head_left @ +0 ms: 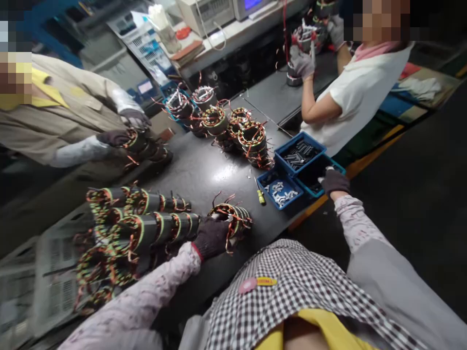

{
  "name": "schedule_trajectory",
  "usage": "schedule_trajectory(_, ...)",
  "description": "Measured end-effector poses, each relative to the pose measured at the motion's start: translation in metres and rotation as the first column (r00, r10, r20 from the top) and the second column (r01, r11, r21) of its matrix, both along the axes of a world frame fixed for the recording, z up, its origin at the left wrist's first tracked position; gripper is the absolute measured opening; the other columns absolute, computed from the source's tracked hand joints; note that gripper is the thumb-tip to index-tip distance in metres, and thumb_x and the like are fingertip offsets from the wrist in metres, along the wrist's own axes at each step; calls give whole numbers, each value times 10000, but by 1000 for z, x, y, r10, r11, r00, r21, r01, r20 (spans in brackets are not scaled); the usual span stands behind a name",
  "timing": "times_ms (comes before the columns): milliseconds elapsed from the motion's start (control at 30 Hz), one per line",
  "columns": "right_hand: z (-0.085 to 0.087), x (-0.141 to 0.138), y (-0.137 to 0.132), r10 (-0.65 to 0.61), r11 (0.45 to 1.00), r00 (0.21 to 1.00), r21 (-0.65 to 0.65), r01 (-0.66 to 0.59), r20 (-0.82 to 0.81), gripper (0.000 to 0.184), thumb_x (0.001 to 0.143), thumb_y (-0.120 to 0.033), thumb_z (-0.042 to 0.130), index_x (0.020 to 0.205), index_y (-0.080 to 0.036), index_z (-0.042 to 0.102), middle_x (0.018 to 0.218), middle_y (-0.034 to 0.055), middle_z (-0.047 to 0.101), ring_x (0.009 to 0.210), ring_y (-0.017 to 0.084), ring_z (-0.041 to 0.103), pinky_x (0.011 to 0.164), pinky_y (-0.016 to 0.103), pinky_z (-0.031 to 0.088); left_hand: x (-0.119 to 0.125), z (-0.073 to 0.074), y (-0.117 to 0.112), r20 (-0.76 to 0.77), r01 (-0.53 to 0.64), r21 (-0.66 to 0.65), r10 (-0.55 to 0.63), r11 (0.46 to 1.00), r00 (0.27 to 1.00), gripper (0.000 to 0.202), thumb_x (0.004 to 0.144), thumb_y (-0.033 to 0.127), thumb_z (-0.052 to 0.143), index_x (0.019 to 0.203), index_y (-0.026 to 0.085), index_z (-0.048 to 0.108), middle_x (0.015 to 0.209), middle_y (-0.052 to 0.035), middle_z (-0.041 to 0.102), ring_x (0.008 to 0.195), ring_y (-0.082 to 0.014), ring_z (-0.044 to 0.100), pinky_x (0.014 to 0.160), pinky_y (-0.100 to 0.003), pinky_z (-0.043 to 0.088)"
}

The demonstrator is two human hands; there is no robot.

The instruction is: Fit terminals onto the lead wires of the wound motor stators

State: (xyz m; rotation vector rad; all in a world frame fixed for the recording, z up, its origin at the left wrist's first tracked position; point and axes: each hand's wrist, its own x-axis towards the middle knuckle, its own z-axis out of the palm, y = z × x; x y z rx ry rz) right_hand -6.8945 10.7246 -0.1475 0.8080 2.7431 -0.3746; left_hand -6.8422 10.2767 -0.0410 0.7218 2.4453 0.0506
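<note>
head view: left hand grasping a wire-wound ring, right hand at a bin, its grip unclear.

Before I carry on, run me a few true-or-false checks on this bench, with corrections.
1. The left hand is on a wound core. True.
2. The right hand is on the screwdriver. False: it is at a blue bin by the table edge.
3. The yellow-handled screwdriver lies beside the bin of white pieces. True.
4. The bin of black pieces stands at the far left, among the stacked cores. False: it stands next to the bin of white pieces.
5. Two other people are in view, one at the left and one at the right. True.
</note>
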Motion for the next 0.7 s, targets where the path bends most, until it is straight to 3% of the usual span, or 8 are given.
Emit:
schedule_trajectory(133,-1,-22,-5,129,988,970,58,-144,206,360,996,-210,530,1297,-58,658,1323,300,666,1220,369,679,965,468,539,14,-10,7,-4,-162,-58,162,985,987,363,846,436,684,1099,211,813,1047,-167,795,1026,-371,737,960,-476,511)
schedule_trajectory(300,-4,-19,-3,175,980,964,63,-191,200,392,973,-223,522,1309,-75,660,1304,294,680,1175,385,702,940,481,555,25,-23,13,-20,-423,-1,423,906,906,478,862,505,693,1250,234,764,1053,-130,806,1015,-349,757,911,-431,519)
schedule_trajectory(467,-11,-17,7,99,995,994,29,-100,35,608,952,-328,592,1526,-141,521,1328,238,688,1198,353,695,1024,457,534,21,-22,8,-9,-443,62,444,894,896,466,857,572,700,1193,256,768,1041,-114,801,1026,-347,759,875,-407,542)
schedule_trajectory(567,-15,-17,10,43,998,999,-46,-43,4,587,920,-342,654,1469,-148,586,1357,221,682,1234,349,672,1082,464,506,22,-12,0,15,-457,157,461,875,887,499,820,543,740,1207,227,737,1050,-121,791,1034,-345,749,894,-414,555)
schedule_trajectory(600,-14,-16,10,35,996,999,-79,-36,-24,532,904,-334,674,1403,-151,637,1352,207,688,1242,340,664,1101,458,493,23,-9,-2,48,-485,254,490,837,871,502,816,519,740,1222,225,718,1071,-110,788,1044,-328,744,914,-410,559)
schedule_trajectory(633,-12,-16,10,17,993,998,-115,-24,-62,458,886,-322,690,1312,-155,687,1319,189,706,1231,325,663,1108,446,488,24,-6,-3,106,-523,381,526,762,844,495,818,496,730,1231,225,698,1100,-96,784,1059,-305,738,937,-402,562)
schedule_trajectory(667,-7,-15,10,-18,987,994,-161,2,-104,375,865,-315,706,1205,-156,720,1245,171,733,1186,308,676,1086,432,501,25,-4,-3,191,-574,514,567,638,801,483,825,478,714,1233,223,679,1133,-82,777,1074,-281,731,957,-391,563)
schedule_trajectory(700,-1,-14,10,-76,974,985,-224,41,-152,297,841,-316,721,1092,-158,728,1124,150,757,1096,288,696,1029,417,532,24,-3,-2,295,-629,622,605,466,740,477,830,469,700,1233,218,660,1165,-72,768,1087,-260,724,970,-381,566)
